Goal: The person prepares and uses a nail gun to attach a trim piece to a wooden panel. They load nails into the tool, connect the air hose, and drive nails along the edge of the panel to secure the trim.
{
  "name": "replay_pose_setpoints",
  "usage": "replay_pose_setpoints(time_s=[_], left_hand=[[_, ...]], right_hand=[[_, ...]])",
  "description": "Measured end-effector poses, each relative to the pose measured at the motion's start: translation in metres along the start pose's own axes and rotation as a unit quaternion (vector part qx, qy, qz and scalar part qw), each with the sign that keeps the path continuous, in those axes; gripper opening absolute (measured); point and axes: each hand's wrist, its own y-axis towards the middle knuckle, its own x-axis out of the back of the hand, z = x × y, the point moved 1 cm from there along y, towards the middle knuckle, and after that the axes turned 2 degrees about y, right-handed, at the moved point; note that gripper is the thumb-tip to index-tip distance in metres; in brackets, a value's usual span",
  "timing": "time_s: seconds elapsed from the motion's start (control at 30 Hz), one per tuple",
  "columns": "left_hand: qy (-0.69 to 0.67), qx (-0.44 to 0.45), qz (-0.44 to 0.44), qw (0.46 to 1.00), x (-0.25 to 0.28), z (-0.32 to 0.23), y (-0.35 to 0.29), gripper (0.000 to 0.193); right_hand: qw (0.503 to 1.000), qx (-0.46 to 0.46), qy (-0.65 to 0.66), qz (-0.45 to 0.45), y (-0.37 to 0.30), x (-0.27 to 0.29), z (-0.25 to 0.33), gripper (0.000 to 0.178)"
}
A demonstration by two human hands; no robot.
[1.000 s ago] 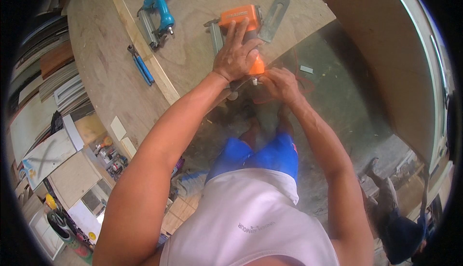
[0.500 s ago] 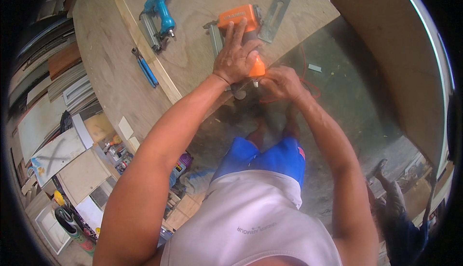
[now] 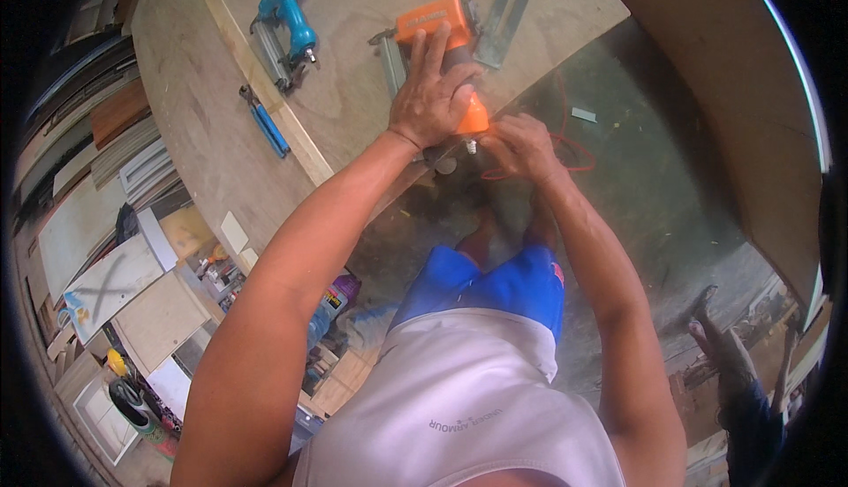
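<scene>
An orange nail gun (image 3: 433,23) lies on its side at the edge of the plywood tabletop. My left hand (image 3: 431,103) rests over its grip, fingers stretched across the body and thumb on the handle, holding it down. The handle's orange end and small metal air fitting (image 3: 471,145) stick out past the table edge. Close beside that end is my right hand (image 3: 523,144), fingers curled and pressed together; whatever they pinch is hidden. Just beyond the nail gun lies a flat slotted metal plate (image 3: 507,21).
On the far left of the tabletop (image 3: 344,1) lie a teal nail gun (image 3: 296,23) and blue-handled pincers (image 3: 265,122), divided by a wooden strip (image 3: 256,72). A red hose (image 3: 579,166) loops below the table edge. Stacked boards (image 3: 115,120) line the left; another person (image 3: 738,372) is at lower right.
The view has shifted slightly. Both hands keep nearly the same places at the orange nail gun, with the right hand's fingers slightly rearranged by the handle end.
</scene>
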Motion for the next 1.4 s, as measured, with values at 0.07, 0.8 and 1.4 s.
replay_pose_setpoints(time_s=[0.07,0.8,1.4], left_hand=[[0.004,-0.006,-0.005,1.0,0.0,0.001,-0.001,0.033],[0.003,0.003,0.004,1.0,0.001,0.002,0.0,0.031],[0.017,-0.001,-0.008,1.0,-0.001,0.003,-0.001,0.033]], right_hand=[[1.0,-0.002,-0.002,-0.004,0.0,-0.002,0.001,0.013],[0.991,-0.032,0.083,0.096,0.002,-0.002,-0.016,0.023],[0.999,0.036,0.005,0.005,0.002,-0.002,-0.013,0.02]])
